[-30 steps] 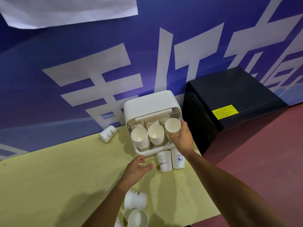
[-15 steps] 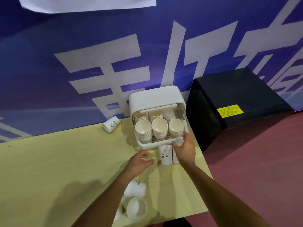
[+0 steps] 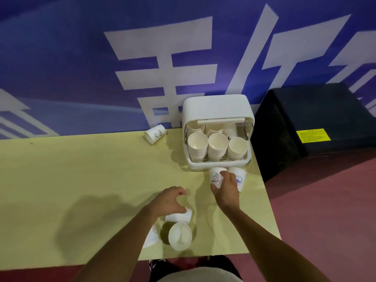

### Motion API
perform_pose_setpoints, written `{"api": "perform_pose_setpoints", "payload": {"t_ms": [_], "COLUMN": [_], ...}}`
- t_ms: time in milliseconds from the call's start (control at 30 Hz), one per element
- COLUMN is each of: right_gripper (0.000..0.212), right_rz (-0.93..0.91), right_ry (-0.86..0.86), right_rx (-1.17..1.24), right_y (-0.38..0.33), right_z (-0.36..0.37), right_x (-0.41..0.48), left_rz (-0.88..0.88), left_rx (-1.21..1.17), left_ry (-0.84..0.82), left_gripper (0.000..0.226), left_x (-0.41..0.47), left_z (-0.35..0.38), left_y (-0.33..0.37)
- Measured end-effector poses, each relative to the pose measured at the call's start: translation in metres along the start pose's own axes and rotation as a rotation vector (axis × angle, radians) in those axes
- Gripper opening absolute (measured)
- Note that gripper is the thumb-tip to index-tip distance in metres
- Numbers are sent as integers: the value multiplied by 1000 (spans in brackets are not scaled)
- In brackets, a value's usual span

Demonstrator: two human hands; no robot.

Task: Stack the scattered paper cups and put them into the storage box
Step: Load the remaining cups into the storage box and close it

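Note:
The white storage box stands open at the table's back right, with three stacks of paper cups in its front row and more behind. Just in front of it stand two upside-down cups: a "HELLO" cup and a cup with a blue print. My right hand closes around the HELLO cup. My left hand hovers with curled, spread fingers just over a cup lying on its side. An upright cup and another cup, half hidden by my arm, sit near the front edge. One more cup lies by the wall.
The yellow table ends just right of the box, with red floor beyond. A black box with a yellow label stands on the floor to the right. A blue banner wall runs behind the table.
My right hand left a cup on the box's right stack, drew back and took hold of the HELLO cup. My left hand pulled back toward the cups near the front edge.

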State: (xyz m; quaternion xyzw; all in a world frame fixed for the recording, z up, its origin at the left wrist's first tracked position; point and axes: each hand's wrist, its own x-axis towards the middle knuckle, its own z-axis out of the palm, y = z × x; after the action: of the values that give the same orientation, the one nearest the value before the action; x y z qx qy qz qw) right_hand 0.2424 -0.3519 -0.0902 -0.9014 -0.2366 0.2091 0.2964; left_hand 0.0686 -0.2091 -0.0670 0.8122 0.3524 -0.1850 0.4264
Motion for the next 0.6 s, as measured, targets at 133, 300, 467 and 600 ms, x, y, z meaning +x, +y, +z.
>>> {"api": "perform_pose_setpoints", "payload": {"t_ms": [133,300,467,600], "right_gripper": [49,48,46,48], "right_rz": [8,34,138,159], "right_ry": [0,35,17,-22], "right_rx": [-81,-54,-55,-24], "right_y": [-7,-12,-11,-7], "right_z": [7,12,16,20], "right_x": [-2,0,8,11], "left_rz": [25,14,-4,-33], "left_rx": [218,375,314,287], "left_ry": [-28,-23,18,77], "left_gripper": [71,73,70,68], "left_x": [-5,-4,0,1], "left_z": [5,13,17,18], "left_y": [-12,-20,-29,-34]}}
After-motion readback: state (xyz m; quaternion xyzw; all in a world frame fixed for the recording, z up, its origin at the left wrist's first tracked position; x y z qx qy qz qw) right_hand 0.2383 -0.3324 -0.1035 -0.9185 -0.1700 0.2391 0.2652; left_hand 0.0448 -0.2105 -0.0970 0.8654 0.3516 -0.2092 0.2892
